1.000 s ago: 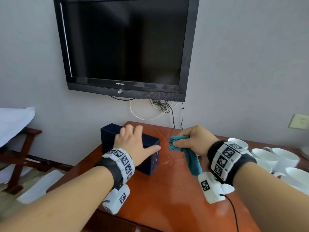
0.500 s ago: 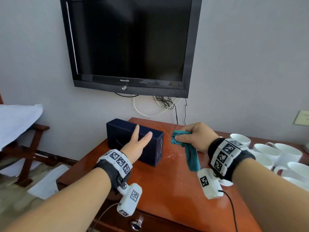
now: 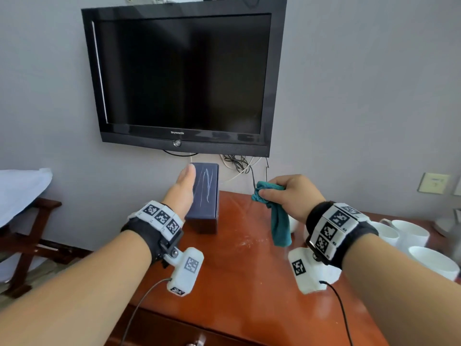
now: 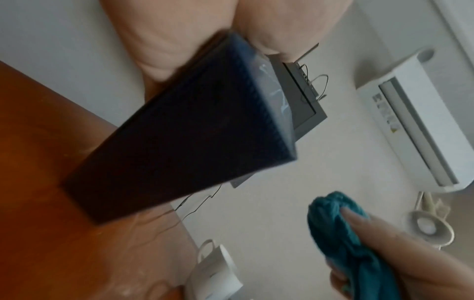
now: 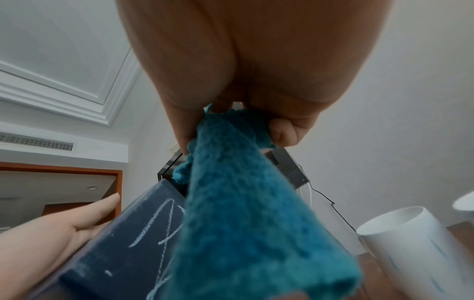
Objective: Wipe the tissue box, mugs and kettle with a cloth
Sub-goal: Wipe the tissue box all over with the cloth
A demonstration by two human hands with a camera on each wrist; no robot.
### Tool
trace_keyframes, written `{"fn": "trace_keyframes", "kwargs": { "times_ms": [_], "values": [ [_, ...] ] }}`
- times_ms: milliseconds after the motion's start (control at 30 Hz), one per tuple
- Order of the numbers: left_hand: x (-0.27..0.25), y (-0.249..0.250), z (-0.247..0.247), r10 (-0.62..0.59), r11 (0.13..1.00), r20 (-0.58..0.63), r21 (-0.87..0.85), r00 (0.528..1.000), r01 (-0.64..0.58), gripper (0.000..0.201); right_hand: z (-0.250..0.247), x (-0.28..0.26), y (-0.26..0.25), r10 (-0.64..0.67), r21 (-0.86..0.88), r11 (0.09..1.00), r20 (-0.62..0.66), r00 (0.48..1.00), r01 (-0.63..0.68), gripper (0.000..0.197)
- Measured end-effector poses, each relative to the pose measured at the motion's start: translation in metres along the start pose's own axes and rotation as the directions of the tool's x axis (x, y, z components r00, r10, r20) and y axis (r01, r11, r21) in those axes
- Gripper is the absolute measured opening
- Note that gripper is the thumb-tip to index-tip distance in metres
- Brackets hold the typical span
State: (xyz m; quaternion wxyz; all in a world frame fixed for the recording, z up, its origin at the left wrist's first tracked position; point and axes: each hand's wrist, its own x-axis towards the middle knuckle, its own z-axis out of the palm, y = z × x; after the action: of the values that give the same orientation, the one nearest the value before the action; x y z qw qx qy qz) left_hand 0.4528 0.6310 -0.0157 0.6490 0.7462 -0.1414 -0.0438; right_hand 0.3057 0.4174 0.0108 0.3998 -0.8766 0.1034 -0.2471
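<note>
Stood on end near the glossy wooden desk's (image 3: 249, 283) back-left corner: matte navy box (image 3: 204, 193), white scribbles, left hand (image 3: 183, 188) flat against it, fingers straight. Bunched in the clenched right hand (image 3: 290, 196): nubbly teal cloth (image 3: 279, 226). Toward the right edge: smooth white mugs (image 3: 411, 233).

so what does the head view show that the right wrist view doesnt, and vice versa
Only the head view shows the whole TV, the table top, both wristbands, and a wall socket.

Only the right wrist view shows the ceiling moulding, an air vent, and the fingers curled round the cloth.

Both show the cloth, the dark tissue box with white scribbles, the left hand on it, and a white mug.
</note>
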Motion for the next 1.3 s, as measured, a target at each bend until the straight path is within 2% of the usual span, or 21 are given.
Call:
{"fn": "trace_keyframes", "kwargs": {
  "times_ms": [67,100,167,267,400,467,600,700,767,867,1100,1300],
  "values": [
    [-0.003,0.010,-0.005,-0.099,0.986,-0.010,-0.134,0.995,0.097,0.063,0.000,0.002,-0.004,-0.006,0.031,1.000,-0.036,0.999,0.007,0.010],
    [-0.003,0.011,-0.005,-0.130,0.963,0.034,-0.232,0.991,0.135,0.061,0.002,0.003,-0.006,-0.008,0.035,0.999,-0.050,0.999,0.009,0.009],
    [-0.004,0.009,-0.002,-0.133,0.906,0.120,-0.389,0.984,0.169,0.052,0.005,0.004,-0.009,-0.010,0.032,0.999,-0.064,0.998,0.012,0.009],
    [-0.003,0.008,0.001,-0.112,0.870,0.182,-0.458,0.977,0.185,0.043,0.009,0.006,-0.013,-0.011,0.027,1.000,-0.090,0.996,0.014,0.007],
    [0.002,0.009,0.003,-0.073,0.900,0.166,-0.414,0.983,0.137,0.041,0.013,0.013,-0.020,-0.029,0.047,0.998,-0.149,0.988,0.036,0.002],
    [0.009,0.007,0.002,-0.054,0.924,0.154,-0.367,0.987,0.108,0.046,0.016,0.018,-0.025,-0.050,0.075,0.995,-0.182,0.982,0.064,0.008],
    [0.031,-0.001,0.002,-0.052,0.972,0.094,-0.222,0.994,0.072,0.081,0.020,0.025,-0.039,-0.104,0.040,0.992,-0.237,0.966,0.117,0.021],
    [0.047,-0.006,0.005,-0.048,0.985,0.062,-0.165,0.997,0.058,0.096,0.027,0.033,-0.048,-0.139,0.024,0.988,-0.252,0.958,0.150,0.032],
    [0.043,0.000,0.008,-0.044,0.989,0.052,-0.139,0.998,0.051,0.098,0.033,0.038,-0.052,-0.154,0.028,0.986,-0.253,0.955,0.167,0.032],
    [0.042,0.007,0.009,-0.032,0.996,0.016,-0.082,0.999,0.033,0.085,0.043,0.045,-0.053,-0.159,0.058,0.982,-0.254,0.954,0.179,0.040],
    [0.066,0.007,0.010,-0.022,1.000,0.043,-0.009,0.999,0.023,0.081,0.056,0.051,-0.046,-0.120,0.030,0.991,-0.226,0.967,0.130,0.032],
    [0.098,-0.016,0.016,-0.056,0.990,0.091,-0.124,0.994,0.067,0.102,0.049,0.059,-0.047,-0.089,-0.045,0.996,-0.296,0.951,0.079,0.016]
  ]
}}
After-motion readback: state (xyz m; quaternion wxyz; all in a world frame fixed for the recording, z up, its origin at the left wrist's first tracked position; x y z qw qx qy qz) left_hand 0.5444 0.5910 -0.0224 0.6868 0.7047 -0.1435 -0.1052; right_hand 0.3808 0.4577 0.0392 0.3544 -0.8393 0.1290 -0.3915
